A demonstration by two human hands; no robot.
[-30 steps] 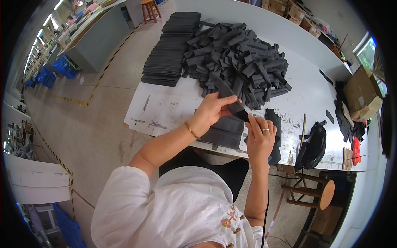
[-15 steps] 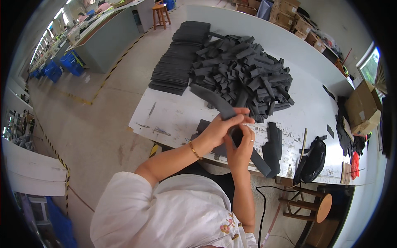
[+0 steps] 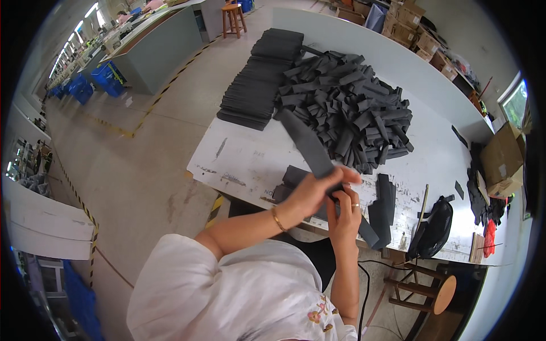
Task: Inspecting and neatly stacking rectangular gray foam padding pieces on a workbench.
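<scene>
Two hands meet over the near edge of the white table (image 3: 213, 159). The left hand (image 3: 314, 195) reaches in from the left, clamped on a dark grey strip (image 3: 306, 142) that slants up toward the neat stack (image 3: 261, 79). The right hand (image 3: 344, 219) points upward beside it, fingers bent; whether it grips, I cannot tell. Half a second ago the strip curved; now it runs straighter. Left fingertips blur, and the hands hide the strip's lower part.
</scene>
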